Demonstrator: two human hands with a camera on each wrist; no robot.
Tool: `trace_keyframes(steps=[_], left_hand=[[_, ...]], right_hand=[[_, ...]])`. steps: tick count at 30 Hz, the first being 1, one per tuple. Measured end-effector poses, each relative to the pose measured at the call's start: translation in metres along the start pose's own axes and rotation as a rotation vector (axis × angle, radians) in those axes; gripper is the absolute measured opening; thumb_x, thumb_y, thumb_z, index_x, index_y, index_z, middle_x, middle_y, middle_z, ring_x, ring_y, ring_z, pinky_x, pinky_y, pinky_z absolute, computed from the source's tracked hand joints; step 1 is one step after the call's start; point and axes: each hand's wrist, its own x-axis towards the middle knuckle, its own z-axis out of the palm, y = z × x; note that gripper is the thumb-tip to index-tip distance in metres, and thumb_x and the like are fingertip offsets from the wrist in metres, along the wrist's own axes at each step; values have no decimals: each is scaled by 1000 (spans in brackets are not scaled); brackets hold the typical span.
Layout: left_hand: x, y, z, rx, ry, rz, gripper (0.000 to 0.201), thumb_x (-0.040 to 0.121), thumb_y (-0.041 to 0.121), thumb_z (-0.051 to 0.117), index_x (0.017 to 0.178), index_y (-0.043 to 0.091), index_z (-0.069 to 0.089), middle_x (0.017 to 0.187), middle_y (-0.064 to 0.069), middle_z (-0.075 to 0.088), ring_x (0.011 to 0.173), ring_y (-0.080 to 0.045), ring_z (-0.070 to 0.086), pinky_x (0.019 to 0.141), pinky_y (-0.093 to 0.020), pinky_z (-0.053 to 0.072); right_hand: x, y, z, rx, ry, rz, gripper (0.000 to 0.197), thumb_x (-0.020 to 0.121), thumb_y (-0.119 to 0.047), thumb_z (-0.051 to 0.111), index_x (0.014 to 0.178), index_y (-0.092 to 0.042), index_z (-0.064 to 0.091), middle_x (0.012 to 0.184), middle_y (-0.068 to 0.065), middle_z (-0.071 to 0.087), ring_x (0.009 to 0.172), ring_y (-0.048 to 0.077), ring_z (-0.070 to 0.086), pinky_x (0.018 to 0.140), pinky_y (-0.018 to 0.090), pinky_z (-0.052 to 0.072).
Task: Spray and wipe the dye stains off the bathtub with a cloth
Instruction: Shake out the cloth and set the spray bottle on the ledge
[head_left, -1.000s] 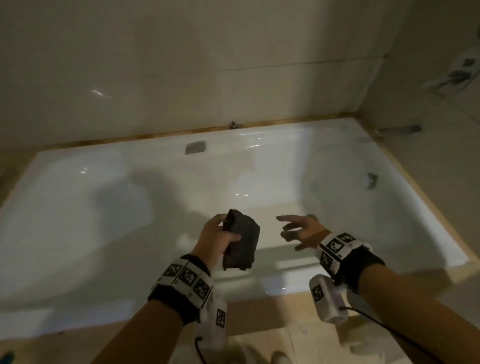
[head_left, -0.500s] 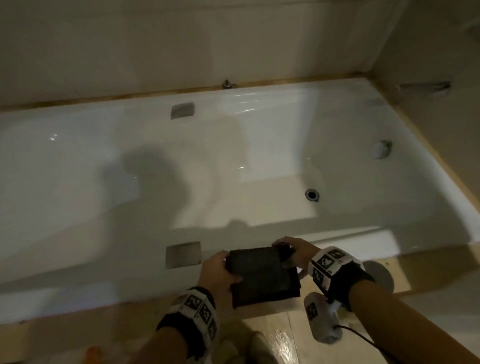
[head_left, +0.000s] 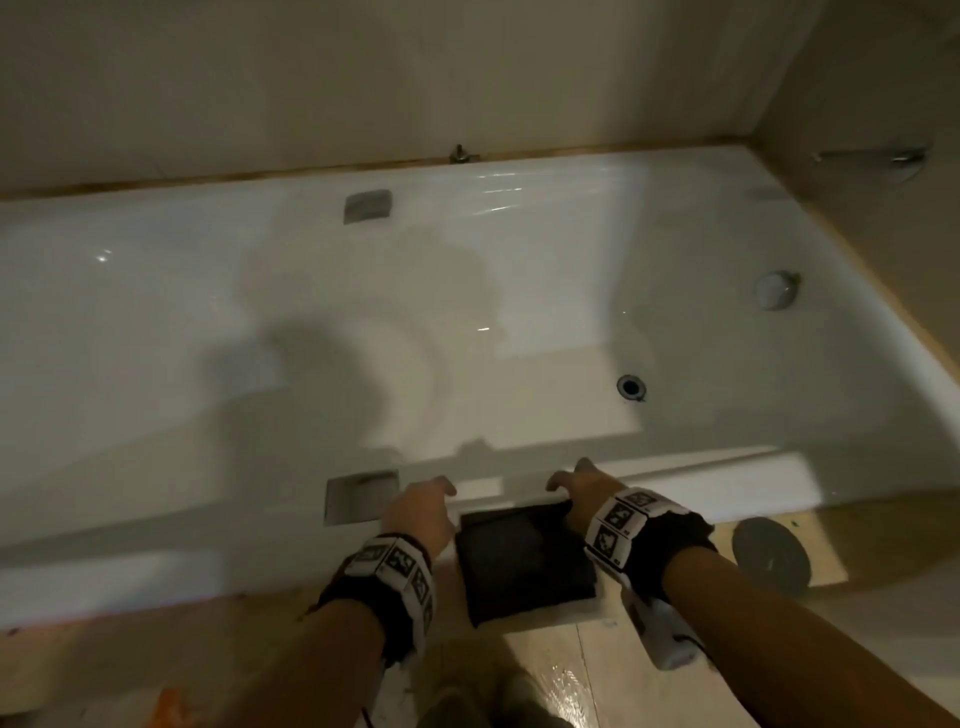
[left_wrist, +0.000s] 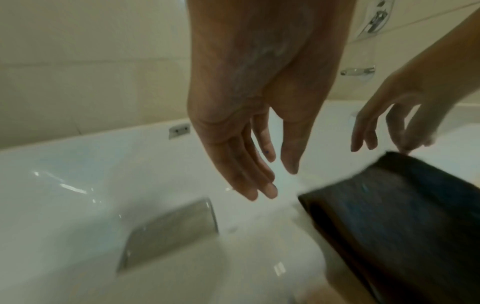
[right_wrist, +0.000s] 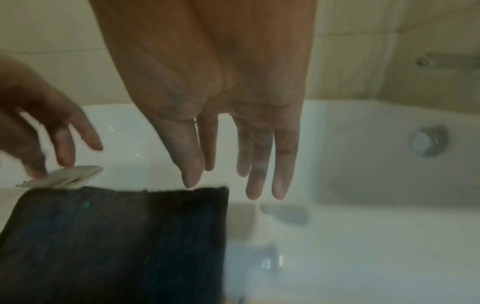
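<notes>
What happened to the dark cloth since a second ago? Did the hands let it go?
Yes. The left hand held the bunched cloth up over the bathtub; then both hands spread it flat on the near rim and let go. The right hand is open too. The tub stayed put.

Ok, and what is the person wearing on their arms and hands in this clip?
Both hands are bare, no gloves or sleeves. The left hand and right hand each have a black wristband wrapped with a white band of square black-and-white markers. A white camera unit hangs under the right wrist, with a thin dark cable trailing from it.
</notes>
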Motion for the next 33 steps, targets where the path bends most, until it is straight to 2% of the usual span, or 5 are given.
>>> trace_keyframes(steps=[7,13,17,25,33], left_hand=[[-43,37,-121,6,287,-4,38,87,10,43,118,30,55,113,2,62,103,-18,59,83,-26,45],[-143,29,-243,-89,500,-86,35,88,11,43,113,28,60,110,2,63,99,-18,60,80,-23,43],[-221,-26,-317,-134,678,-220,32,88,13,46,112,27,61,115,2,62,104,-19,58,87,-26,44],[-354,-210,-394,-138,826,-535,32,91,15,43,117,24,59,126,-2,55,114,-21,53,98,-31,43],[-418,-366,-421,-283,807,-678,33,84,12,55,116,16,61,125,-8,57,109,-25,57,92,-36,49]], right_hand=[[-32,-67,-96,-205,151,-103,33,93,-24,49,125,-16,51,132,6,48,121,21,45,98,27,36],[-93,-202,-171,-367,254,-326,28,93,-24,51,118,-14,59,125,7,57,115,23,52,95,28,41],[-134,-317,-187,-485,267,-510,28,93,-23,51,115,-11,62,120,10,60,109,25,57,90,28,44],[-196,-547,-115,-663,304,-819,27,92,-23,51,114,-13,63,118,8,61,109,25,57,91,30,46],[-211,-698,-14,-691,191,-958,34,93,-26,51,125,-18,51,133,4,48,122,20,45,96,24,35]])
